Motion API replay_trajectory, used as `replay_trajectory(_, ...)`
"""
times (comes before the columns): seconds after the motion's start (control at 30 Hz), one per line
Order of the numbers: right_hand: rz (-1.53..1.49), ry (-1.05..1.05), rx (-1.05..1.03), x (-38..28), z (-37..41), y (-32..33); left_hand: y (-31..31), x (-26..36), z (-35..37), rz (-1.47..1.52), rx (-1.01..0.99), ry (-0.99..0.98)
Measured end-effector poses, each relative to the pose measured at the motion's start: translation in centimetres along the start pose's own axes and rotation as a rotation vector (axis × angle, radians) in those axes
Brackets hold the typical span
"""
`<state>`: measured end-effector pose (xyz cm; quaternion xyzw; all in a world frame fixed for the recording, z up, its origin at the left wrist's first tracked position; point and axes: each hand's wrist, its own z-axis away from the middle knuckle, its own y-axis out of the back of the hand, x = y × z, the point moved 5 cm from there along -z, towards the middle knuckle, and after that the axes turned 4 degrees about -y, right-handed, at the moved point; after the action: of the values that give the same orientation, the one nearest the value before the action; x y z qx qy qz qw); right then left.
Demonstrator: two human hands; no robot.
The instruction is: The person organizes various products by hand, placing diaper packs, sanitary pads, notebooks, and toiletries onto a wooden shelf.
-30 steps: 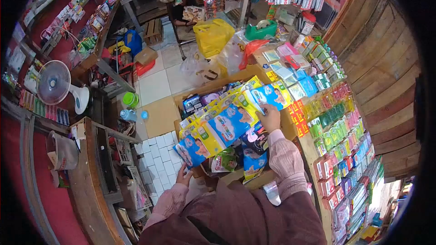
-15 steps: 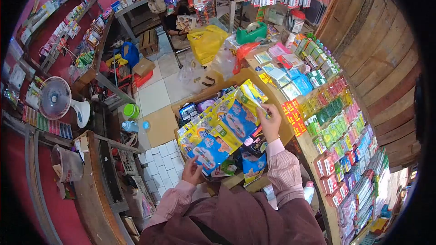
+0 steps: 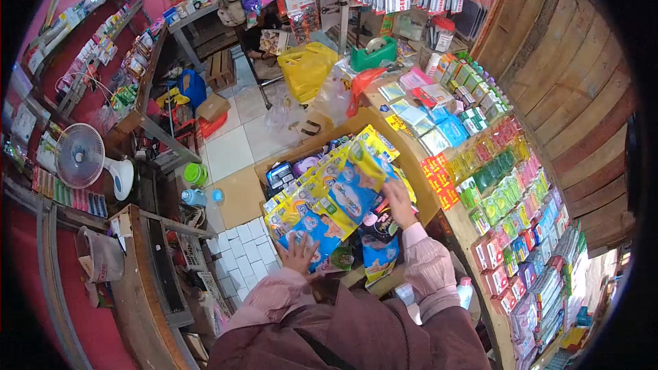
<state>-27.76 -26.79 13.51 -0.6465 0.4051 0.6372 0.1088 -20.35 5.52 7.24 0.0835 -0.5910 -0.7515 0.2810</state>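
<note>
Several yellow-and-blue diaper packs lie in an open cardboard box [image 3: 419,173] in front of me. My left hand [image 3: 299,253] rests with fingers spread on the lower end of the left diaper pack [image 3: 325,231]. At the right edge of another diaper pack [image 3: 351,200], my right hand [image 3: 399,203] is open, its fingers stretched out against the packaging. A black package [image 3: 379,226] and a blue-and-yellow pack [image 3: 381,253] sit below my right hand. Dark and purple packages [image 3: 279,175] show at the box's far left corner.
A counter of small boxes and sachets [image 3: 493,178] runs along the right. A green tape dispenser [image 3: 373,53] and a yellow plastic bag [image 3: 306,68] are beyond the box. On the left stand a white fan [image 3: 81,155] and stocked shelves. Another person's hand [image 3: 264,53] shows at the back.
My right hand has moved down slightly and gone from pinching the pack's upper edge to outstretched fingers. My left hand has spread flat on the pack. The raised pack corner has lowered.
</note>
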Motion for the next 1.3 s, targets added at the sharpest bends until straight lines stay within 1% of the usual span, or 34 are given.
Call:
replay_trajectory(0.03,-0.058,-0.036,-0.024,1.8,0.1,0.4,-0.2,-0.2,1.2,-0.058,-0.003,-0.014)
replay_trajectory(0.07,-0.093,-0.065,-0.016,2.6,0.1,1.0,-1.4,-0.9,2.1,-0.051,-0.022,-0.017)
replay_trajectory(0.13,0.036,-0.048,-0.146,3.6,0.3,2.4,-4.0,-2.1,3.0,-0.039,-0.053,-0.015)
replay_trajectory(0.17,0.08,0.002,-0.185,2.9,0.3,2.7,-4.1,-2.4,2.8,-0.122,-0.034,-0.031)
replay_trajectory(0.23,0.161,0.018,-0.199,2.7,0.3,3.0,-4.3,-2.9,2.3,-0.287,0.007,-0.059)
replay_trajectory(0.27,0.204,0.023,-0.206,2.5,0.3,3.0,-4.7,-3.4,2.0,-0.264,0.107,-0.085)
replay_trajectory(0.3,0.274,0.011,-0.19,2.4,0.2,2.9,-5.2,-4.0,1.6,-0.239,0.206,-0.114)
replay_trajectory(0.33,0.345,-0.002,-0.173,2.2,0.0,2.8,-4.5,-3.8,1.6,-0.214,0.304,-0.144)
replay_trajectory(0.37,0.417,-0.015,-0.155,2.1,-0.1,2.8,-4.4,-3.8,1.5,-0.225,0.278,-0.141)
replay_trajectory(0.43,0.335,-0.077,-0.128,2.6,-0.3,2.9,-3.8,-3.9,1.4,-0.245,0.223,-0.131)
replay_trajectory(0.47,0.294,-0.107,-0.118,2.9,-0.4,2.8,-4.0,-4.0,1.2,-0.246,0.252,-0.142)
replay_trajectory(0.53,0.235,-0.151,-0.136,7.5,-0.8,3.4,-5.2,-4.7,0.8,-0.247,0.313,-0.157)
replay_trajectory(0.57,0.206,-0.171,-0.145,7.2,-1.2,3.3,-5.2,-4.9,0.7,-0.247,0.347,-0.163)
replay_trajectory(0.6,0.274,-0.18,-0.154,6.7,-1.2,4.3,-5.3,-5.0,0.8,-0.279,0.398,-0.177)
replay_trajectory(0.63,0.2,-0.188,-0.111,6.4,-1.0,5.0,-5.2,-5.1,0.8,-0.245,0.372,-0.198)
replay_trajectory(0.7,0.373,-0.104,-0.084,4.2,-1.5,6.6,-4.2,-5.6,1.2,-0.171,0.323,-0.237)
replay_trajectory(0.73,0.382,-0.068,-0.018,3.6,-1.5,7.5,-3.7,-5.7,1.5,-0.117,0.36,-0.245)
replay_trajectory(0.77,0.388,-0.027,0.048,2.4,-1.6,8.4,-4.3,-5.8,1.8,-0.125,0.384,-0.248)
replay_trajectory(0.8,0.404,-0.088,0.089,1.5,-1.8,9.5,-5.0,-6.1,1.7,-0.138,0.413,-0.251)
replay_trajectory(0.83,0.231,-0.224,0.101,1.8,-1.9,10.8,-5.5,-6.3,1.8,-0.153,0.443,-0.252)
replay_trajectory(0.87,0.249,0.052,0.171,-1.8,-1.8,11.8,-5.7,-6.2,1.9,-0.183,0.431,-0.236)
replay_trajectory(0.9,0.392,0.279,0.232,-4.7,-2.0,12.9,-5.9,-5.9,2.2,-0.105,0.445,-0.222)
replay_trajectory(0.97,0.552,0.566,0.39,-14.5,-0.2,13.5,-6.0,-5.4,3.0,0.046,0.475,-0.198)
replay_trajectory(1.0,0.704,0.783,0.399,-21.3,1.7,12.5,-4.5,-4.7,4.2,0.067,0.486,-0.204)
replay_trajectory(1.03,0.822,0.896,0.38,-27.7,4.3,11.0,-3.4,-4.2,5.3,0.147,0.475,-0.181)
replay_trajectory(1.07,0.879,1.039,0.397,-32.8,7.0,9.4,-2.6,-3.5,6.4,0.227,0.463,-0.164)
replay_trajectory(1.1,0.973,1.182,0.475,-35.1,9.1,8.7,-2.0,-2.7,7.6,0.306,0.451,-0.151)
replay_trajectory(1.13,1.0,1.282,0.484,-37.5,11.5,7.6,-1.2,-1.6,9.1,0.399,0.498,-0.184)
replay_trajectory(1.2,1.064,1.441,0.492,-43.3,17.5,3.1,0.3,0.4,12.6,0.581,0.597,-0.251)
replay_trajectory(1.23,1.127,1.465,0.493,-45.4,20.4,1.2,0.8,1.5,14.6,0.675,0.608,-0.27)
replay_trajectory(1.3,1.12,1.576,0.398,-50.1,26.1,-3.4,1.5,3.4,19.1,0.864,0.649,-0.293)
